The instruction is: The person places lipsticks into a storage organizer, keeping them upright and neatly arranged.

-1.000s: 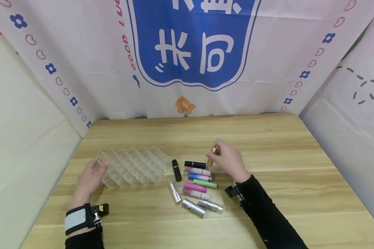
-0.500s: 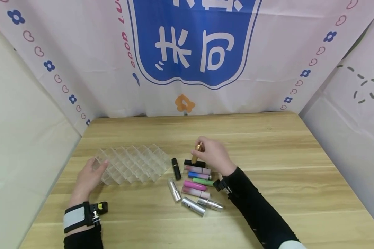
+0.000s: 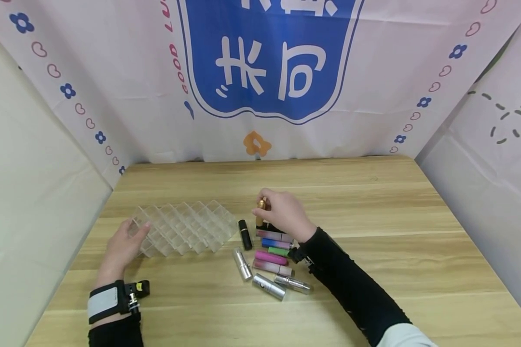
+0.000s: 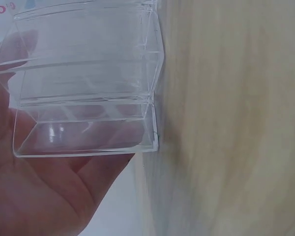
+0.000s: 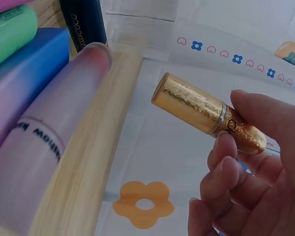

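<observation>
Between the thumb and fingers of my right hand [image 3: 285, 213] is a gold lipstick tube [image 5: 189, 103], pinched by one end and held above the table. In the head view it hovers over a black lipstick tube [image 3: 265, 227] that the hand partly hides. My left hand [image 3: 122, 248] grips the left end of a clear lipstick organizer [image 3: 184, 230] with diamond-shaped compartments. The left wrist view shows the organizer's clear wall [image 4: 83, 81] against the palm, with fingers seen through it. Just right of the organizer lies another black lipstick tube [image 3: 245, 235].
Pink-to-clear, blue [image 3: 277, 244], green [image 3: 279, 251] and magenta [image 3: 271, 258] tubes lie in a column mid-table. Several silver tubes [image 3: 269, 287] lie nearer the front. A printed cloth [image 3: 373, 96] hangs behind the wooden table [image 3: 191, 308].
My right hand has moved left with the gold lipstick tube, from right of the tube column to above its far end. The left hand stays on the organizer.
</observation>
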`<state>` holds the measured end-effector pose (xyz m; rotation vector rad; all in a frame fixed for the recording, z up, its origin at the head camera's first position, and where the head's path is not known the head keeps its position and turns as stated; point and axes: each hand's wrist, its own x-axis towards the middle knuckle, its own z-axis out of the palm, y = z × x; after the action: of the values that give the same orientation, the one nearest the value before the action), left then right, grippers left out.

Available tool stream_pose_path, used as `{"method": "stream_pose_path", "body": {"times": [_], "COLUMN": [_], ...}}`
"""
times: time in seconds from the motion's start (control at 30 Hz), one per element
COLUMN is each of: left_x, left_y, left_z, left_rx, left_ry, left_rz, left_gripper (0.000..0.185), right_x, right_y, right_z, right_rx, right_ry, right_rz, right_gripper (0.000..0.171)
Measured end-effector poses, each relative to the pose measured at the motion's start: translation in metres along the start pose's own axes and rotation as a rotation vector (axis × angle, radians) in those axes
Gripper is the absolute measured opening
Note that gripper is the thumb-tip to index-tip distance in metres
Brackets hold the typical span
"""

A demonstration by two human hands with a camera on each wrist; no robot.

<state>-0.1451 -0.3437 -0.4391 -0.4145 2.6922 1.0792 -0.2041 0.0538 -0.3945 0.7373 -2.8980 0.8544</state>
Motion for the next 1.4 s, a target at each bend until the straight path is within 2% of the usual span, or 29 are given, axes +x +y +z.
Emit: {"method": "stream_pose_path", "body": {"times": [0.2, 0.83, 1.17, 1.4], "left_x": [0.003, 0.003, 0.006, 0.006], "left_y": [0.001, 0.008, 0.009, 0.007], "left_z": [0.001, 0.006, 0.009, 0.009], "left_rx": [0.022, 0.025, 0.020, 0.017], "left_ry": [0.008, 0.024, 0.024, 0.024], "left_rz": [0.012, 0.016, 0.020, 0.012], "left_gripper": [0.093, 0.094, 0.095, 0.095], "right_x": [0.005, 0.020, 0.027, 0.029], "right_y": [-0.006, -0.030, -0.030, -0.032], "right_z": [0.002, 0.015, 0.022, 0.030], "right_rx": [-0.009, 0.010, 0.006, -0.080], "right_ry": [0.025, -0.002, -0.001, -0.007], "right_rz": [-0.036, -0.054, -0.082, -0.087], "right_gripper": [0.019, 0.021, 0.020, 0.022]}}
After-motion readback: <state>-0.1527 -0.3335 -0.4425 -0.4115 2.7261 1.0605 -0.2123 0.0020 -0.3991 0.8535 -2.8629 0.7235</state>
